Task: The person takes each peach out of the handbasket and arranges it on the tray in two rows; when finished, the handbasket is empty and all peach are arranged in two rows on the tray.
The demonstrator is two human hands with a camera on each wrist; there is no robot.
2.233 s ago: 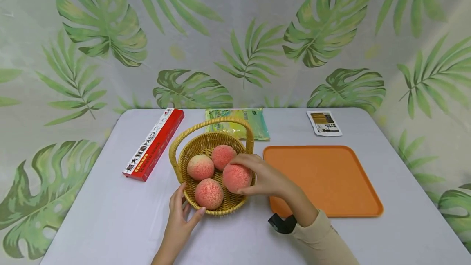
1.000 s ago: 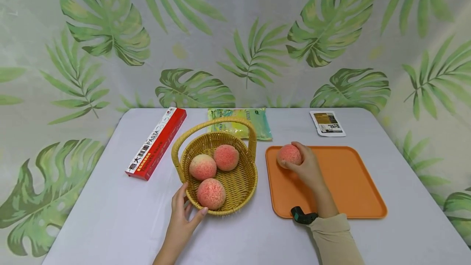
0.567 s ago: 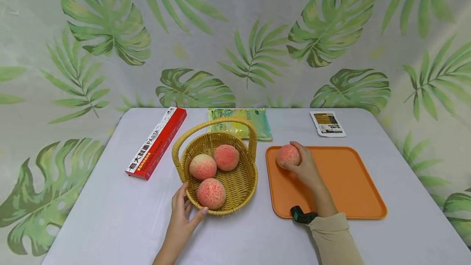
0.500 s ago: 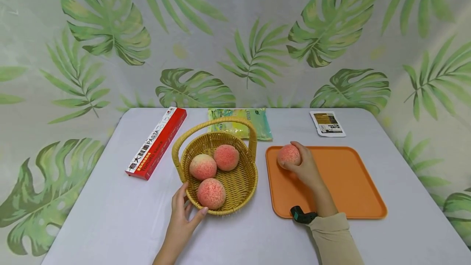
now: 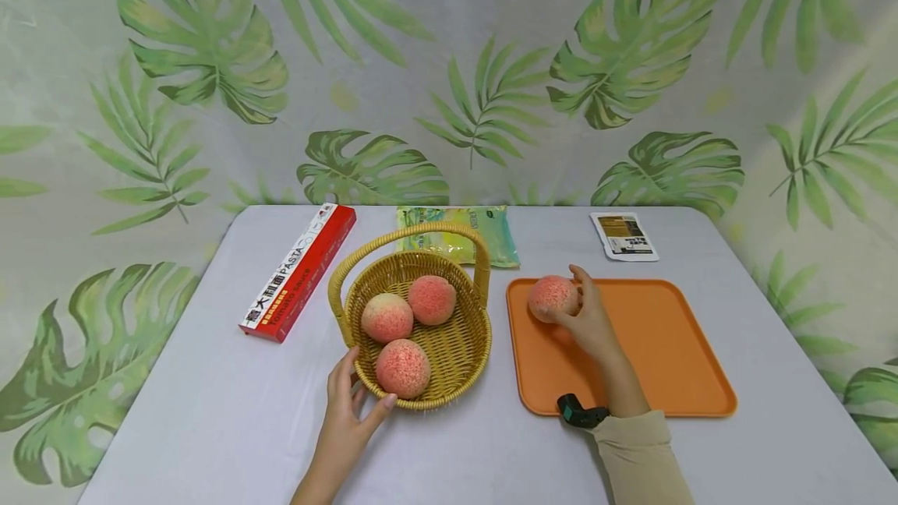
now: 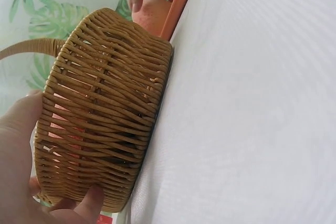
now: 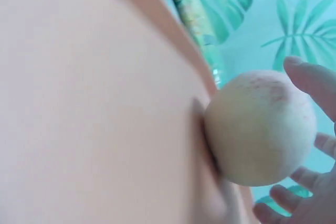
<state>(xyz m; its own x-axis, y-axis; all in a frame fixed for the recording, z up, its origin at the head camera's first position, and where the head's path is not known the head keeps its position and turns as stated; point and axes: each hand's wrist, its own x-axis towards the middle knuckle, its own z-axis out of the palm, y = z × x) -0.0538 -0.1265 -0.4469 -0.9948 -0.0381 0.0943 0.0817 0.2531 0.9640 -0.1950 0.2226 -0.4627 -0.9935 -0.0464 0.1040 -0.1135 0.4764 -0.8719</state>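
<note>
My left hand (image 5: 346, 414) holds the near-left rim of a wicker basket (image 5: 456, 341), thumb at the rim and fingers against the outer wall, as the left wrist view also shows. Three peaches lie in the basket: a pale one (image 5: 387, 318), a pinker one (image 5: 432, 300) and a near one (image 5: 403, 369). A further peach (image 5: 552, 298) rests on the left part of an orange tray (image 5: 659, 349). Around it is my right hand (image 5: 591, 324), fingers spread; in the right wrist view gaps show between most fingertips and this peach (image 7: 260, 129).
A red pasta box (image 5: 298, 275) lies left of the basket. Behind the basket's handle (image 5: 407, 231) is a green-yellow packet (image 5: 494, 236). A small white pouch (image 5: 624, 236) lies behind the tray. A leaf-print cloth hangs at the table's back.
My right hand carried a peach from the basket rightward to the tray. Since half a second ago its fingers have spread away from the peach. The left hand has kept its hold.
</note>
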